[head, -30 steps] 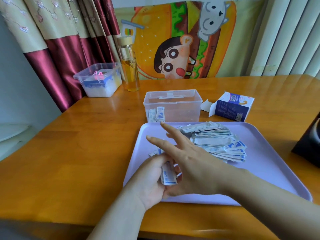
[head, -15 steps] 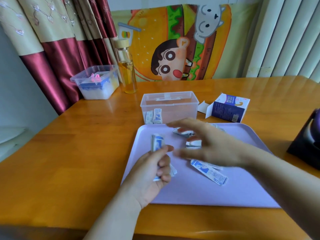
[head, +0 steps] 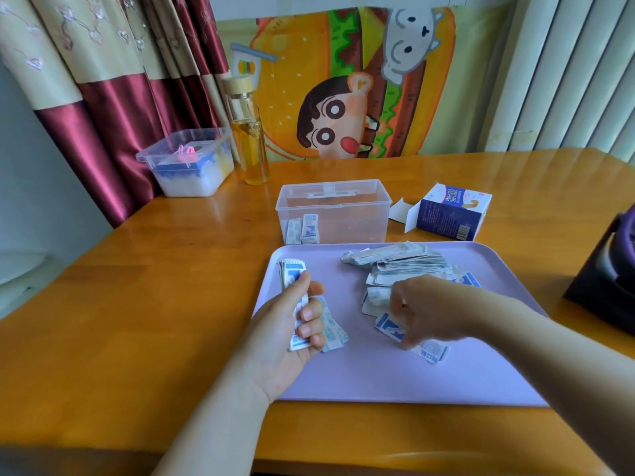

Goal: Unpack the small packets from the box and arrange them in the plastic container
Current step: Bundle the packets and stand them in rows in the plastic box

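Observation:
A lilac tray lies on the wooden table. On it sits a loose pile of small white-and-blue packets. My left hand grips a small upright stack of packets over the tray's left part. My right hand reaches down with curled fingers and pinches a single packet lying on the tray in front of the pile. Behind the tray stands the clear plastic container, with a few packets standing in its left corner. The opened blue-and-white box lies to its right.
A glass bottle of yellow liquid and a second lidded plastic tub stand at the table's back left by the curtain. A dark object sits at the right edge. One more packet lies beside my left hand.
My right hand has come down from hovering over the tray and closed its fingers on a single packet. My left hand still holds its stack, lifted slightly.

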